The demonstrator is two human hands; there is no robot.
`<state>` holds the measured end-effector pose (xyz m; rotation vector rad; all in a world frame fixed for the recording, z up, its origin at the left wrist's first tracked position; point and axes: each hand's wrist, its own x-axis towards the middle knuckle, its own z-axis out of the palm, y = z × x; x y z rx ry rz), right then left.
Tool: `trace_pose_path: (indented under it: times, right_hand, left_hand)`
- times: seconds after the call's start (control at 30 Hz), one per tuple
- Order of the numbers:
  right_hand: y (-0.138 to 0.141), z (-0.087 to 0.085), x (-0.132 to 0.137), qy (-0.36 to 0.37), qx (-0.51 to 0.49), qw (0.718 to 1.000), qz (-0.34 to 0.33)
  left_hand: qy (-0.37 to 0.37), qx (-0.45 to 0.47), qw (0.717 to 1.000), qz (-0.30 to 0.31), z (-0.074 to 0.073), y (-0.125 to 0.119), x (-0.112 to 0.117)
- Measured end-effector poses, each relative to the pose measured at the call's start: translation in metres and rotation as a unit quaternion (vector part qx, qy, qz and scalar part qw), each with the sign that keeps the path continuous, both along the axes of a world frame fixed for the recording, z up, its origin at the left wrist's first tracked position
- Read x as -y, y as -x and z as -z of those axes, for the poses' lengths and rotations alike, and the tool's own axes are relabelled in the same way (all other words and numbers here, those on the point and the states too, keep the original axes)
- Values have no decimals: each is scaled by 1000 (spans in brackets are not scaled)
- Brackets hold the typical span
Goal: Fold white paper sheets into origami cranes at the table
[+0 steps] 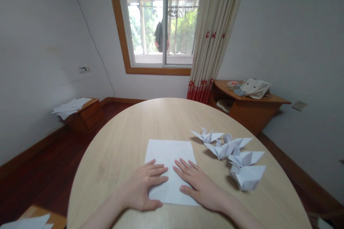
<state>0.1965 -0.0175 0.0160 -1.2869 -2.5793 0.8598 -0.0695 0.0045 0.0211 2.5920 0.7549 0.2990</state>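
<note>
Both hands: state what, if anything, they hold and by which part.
Nothing is held: the left hand and right hand lie open across the left and right edges of the white sheet.

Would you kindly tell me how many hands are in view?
2. The left hand lies across the left side of the white sheet, and the right hand across its right side. Both show clearly; no others are visible.
</note>
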Motion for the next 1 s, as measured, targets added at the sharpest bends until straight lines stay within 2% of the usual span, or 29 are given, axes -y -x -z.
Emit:
trace_pose_path:
  times: [0.1, 0.23, 0.37, 0.63, 0.73, 0.87, 1.0]
  right_hand:
    - [-2, -3, 0, 15, -13, 1000, -1]
    - [-5, -8, -1, 25, -18, 999, -8]
    - [-7, -11, -1, 35, -40, 998, -18]
    - [-15, -12, -5, 61, -80, 994, -45]
    - [-21, -10, -8, 81, -108, 989, -64]
    - [-28, -11, -11, 115, -161, 978, -68]
    - [-27, -17, -11, 143, -185, 971, -58]
  left_hand:
    - [-32, 46, 998, 25, -6, -2, 4]
    - [-59, 109, 992, 19, -8, -1, 7]
    - [-53, 135, 989, 9, -6, 3, 6]
    - [32, 202, 978, -43, -8, 9, 4]
    - [51, 212, 973, -82, -7, 11, 4]
    - [37, 228, 961, -153, -2, 12, 1]
    - [-20, 270, 946, -180, -1, 13, 2]
